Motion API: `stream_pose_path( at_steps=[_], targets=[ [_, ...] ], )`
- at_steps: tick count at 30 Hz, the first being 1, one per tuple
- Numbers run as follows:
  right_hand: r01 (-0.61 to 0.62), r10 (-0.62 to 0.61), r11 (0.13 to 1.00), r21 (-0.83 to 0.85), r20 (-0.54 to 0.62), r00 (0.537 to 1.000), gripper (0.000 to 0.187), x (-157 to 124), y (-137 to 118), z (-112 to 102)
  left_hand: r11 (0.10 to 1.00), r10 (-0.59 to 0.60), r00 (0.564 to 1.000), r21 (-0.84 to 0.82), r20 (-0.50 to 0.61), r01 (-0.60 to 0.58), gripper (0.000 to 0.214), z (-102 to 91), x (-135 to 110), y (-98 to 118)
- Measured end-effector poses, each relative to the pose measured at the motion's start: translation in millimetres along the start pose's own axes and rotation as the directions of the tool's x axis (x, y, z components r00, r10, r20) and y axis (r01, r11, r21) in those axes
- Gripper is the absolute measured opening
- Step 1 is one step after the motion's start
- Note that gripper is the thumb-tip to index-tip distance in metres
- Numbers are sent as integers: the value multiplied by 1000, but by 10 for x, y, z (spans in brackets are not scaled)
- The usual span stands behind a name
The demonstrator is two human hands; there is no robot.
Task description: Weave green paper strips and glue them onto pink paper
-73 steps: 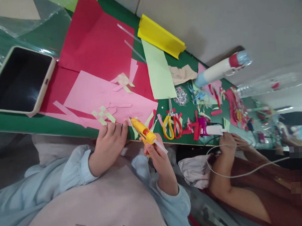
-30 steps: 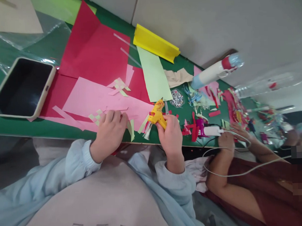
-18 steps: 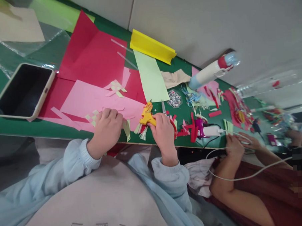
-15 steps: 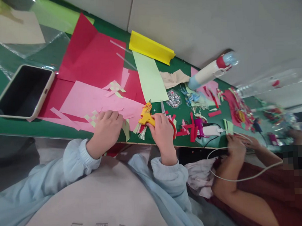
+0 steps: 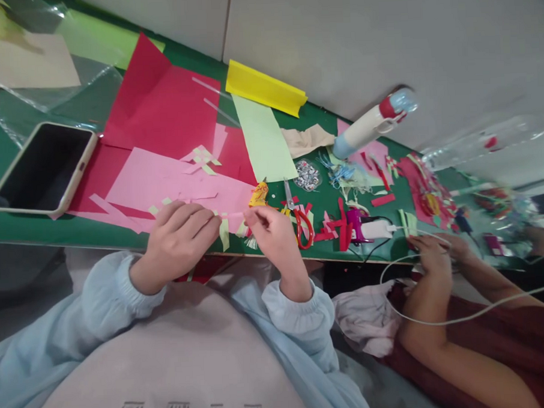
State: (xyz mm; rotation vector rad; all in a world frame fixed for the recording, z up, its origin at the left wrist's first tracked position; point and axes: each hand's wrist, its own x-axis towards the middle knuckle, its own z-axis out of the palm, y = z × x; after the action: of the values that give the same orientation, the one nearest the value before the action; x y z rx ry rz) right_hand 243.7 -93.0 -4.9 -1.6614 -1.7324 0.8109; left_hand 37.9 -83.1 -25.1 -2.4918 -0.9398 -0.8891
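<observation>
My left hand (image 5: 178, 241) is closed over a woven pink and pale-green paper piece (image 5: 159, 206), which is mostly hidden beneath the fingers. A narrow pink paper strip (image 5: 233, 219) runs from it to my right hand (image 5: 276, 237), whose thumb and forefinger pinch the far end. Just beyond the right fingers lies a yellow glue gun (image 5: 258, 195), its handle partly covered by that hand. Red-handled scissors (image 5: 304, 228) rest to the right, blades pointing away. A second small woven paper piece (image 5: 204, 156) lies on the pink sheet (image 5: 162, 175).
A phone (image 5: 45, 169) lies at the left of the green table (image 5: 30, 229). Red card (image 5: 173, 106), a folded yellow sheet (image 5: 267, 89) and a bottle (image 5: 374, 124) stretch along the back. A co-worker's hands (image 5: 431, 251) are at the right, near a white cable (image 5: 416, 321).
My right hand has let go of the glue gun and pinches the pink strip. My left hand has shifted slightly left, and the strip now spans between both hands.
</observation>
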Motion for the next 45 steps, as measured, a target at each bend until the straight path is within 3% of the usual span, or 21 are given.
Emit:
stream_pose_path(
  at_steps=[3, 6, 9, 11, 16, 19, 27, 34, 37, 41, 45],
  targets=[
    [-79, 67, 972, 221, 62, 996, 23, 11, -46, 60, 998, -18, 1000, -54, -18, 17, 9, -46, -6, 13],
    [-146, 111, 930, 337, 121, 986, 18, -2, -64, 94, 960, -192, 980, -199, 53, 198, 21, -49, 19, 29],
    [-170, 111, 894, 414, 162, 981, 16, -30, -104, 110, 852, -311, 927, -371, 209, 369, 21, -55, 55, 48],
    [-179, 106, 871, 457, 181, 978, 18, -47, -133, 111, 754, -365, 871, -445, 328, 483, 20, -74, 67, 57],
    [-204, 109, 836, 509, 210, 972, 19, -70, -163, 98, 449, -444, 675, -506, 589, 737, 19, -136, 77, 58],
    [-164, 76, 883, 441, 212, 974, 20, -79, -166, 104, 328, -443, 634, -544, 634, 773, 17, -160, 94, 61],
    [-76, 15, 928, 365, 167, 986, 19, -114, -139, 169, 138, -424, 547, -546, 722, 826, 23, -160, 102, 85],
    [90, -118, 967, 240, 104, 987, 7, -165, -166, 201, 91, -479, 518, -546, 709, 833, 20, -180, 116, 102],
    [130, -151, 971, 199, 96, 984, 8, -178, -176, 214, -4, -488, 478, -550, 730, 835, 17, -173, 115, 117],
    [161, -179, 963, 218, 64, 982, 11, -196, -172, 238, -130, -479, 432, -548, 764, 826, 18, -133, 103, 130],
    [176, -189, 942, 286, 17, 982, 11, -226, -165, 236, -168, -472, 412, -538, 780, 826, 22, -98, 68, 104]
  ],
)
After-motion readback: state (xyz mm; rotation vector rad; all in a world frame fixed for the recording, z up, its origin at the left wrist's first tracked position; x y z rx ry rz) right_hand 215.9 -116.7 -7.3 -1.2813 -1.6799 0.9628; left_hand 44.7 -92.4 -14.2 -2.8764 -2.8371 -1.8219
